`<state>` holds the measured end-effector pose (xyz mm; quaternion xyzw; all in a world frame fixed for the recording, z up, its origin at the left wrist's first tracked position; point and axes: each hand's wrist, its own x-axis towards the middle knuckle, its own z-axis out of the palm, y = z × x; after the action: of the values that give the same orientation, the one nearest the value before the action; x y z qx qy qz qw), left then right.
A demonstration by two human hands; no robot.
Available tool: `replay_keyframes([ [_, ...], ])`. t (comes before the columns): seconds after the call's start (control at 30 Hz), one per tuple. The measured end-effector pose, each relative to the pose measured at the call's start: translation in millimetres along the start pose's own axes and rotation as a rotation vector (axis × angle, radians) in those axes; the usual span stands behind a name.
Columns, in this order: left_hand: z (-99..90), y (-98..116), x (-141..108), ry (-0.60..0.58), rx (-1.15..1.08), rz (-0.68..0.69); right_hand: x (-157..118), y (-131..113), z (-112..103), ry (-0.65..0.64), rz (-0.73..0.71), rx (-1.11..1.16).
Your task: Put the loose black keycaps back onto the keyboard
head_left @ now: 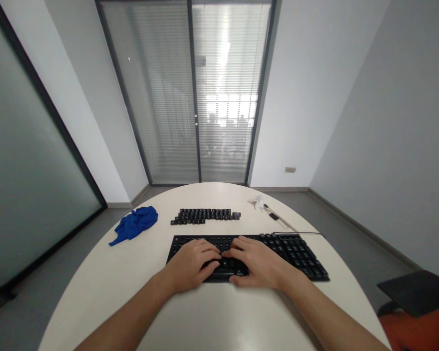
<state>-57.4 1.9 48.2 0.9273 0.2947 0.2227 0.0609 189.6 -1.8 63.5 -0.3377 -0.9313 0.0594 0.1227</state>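
A black keyboard (pixel 303 256) lies on the white round table (pixel 113 292). Over its left part rests my left hand (pixel 193 263), palm down, with its fingers apart and nothing held. Beside it my right hand (pixel 258 263) lies over the middle of the keyboard, fingers also spread, thumb near the front edge. The fingertips of both hands nearly meet and hide some of the keys. Beyond the keyboard, loose black keycaps (pixel 205 214) sit in several rows.
A crumpled blue cloth (pixel 136 224) lies at the table's left. At the back right are a crumpled white tissue (pixel 256 202) and a thin brush (pixel 278 217). The keyboard's cable runs off the right edge. A black and red chair (pixel 419 317) stands at the lower right.
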Motion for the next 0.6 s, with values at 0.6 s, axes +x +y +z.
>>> replay_keyframes([
  [0.6,-4.3,-84.5,48.3,-0.018,0.404,-0.380,-2.4,2.1,-1.1,0.008,-0.012,0.004],
])
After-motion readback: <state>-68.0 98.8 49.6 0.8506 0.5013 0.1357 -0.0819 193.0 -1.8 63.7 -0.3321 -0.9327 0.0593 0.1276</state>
